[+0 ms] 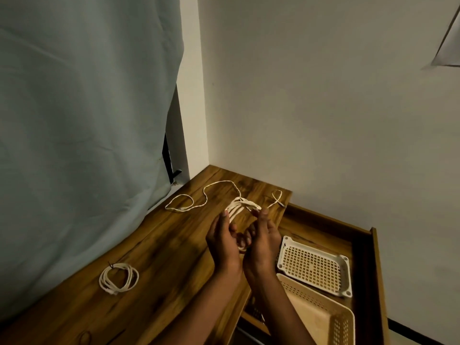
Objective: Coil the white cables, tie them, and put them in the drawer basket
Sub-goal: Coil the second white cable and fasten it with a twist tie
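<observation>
At frame centre a half-wound cable (242, 207) is held in loops between the left hand (222, 241) and right hand (265, 239), fingers of both curled round the strands. Its free tail (189, 202) trails over the desk (154, 245) toward upper left. The loops should be kept even and the tail drawn in without twisting. A tied coil (118, 278) lies lower left; the basket (323, 317) waits lower right.

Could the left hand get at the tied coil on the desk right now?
Probably not at once: the left hand holds loops of the cable with the right hand. The path to the tied coil looks free otherwise.
</observation>
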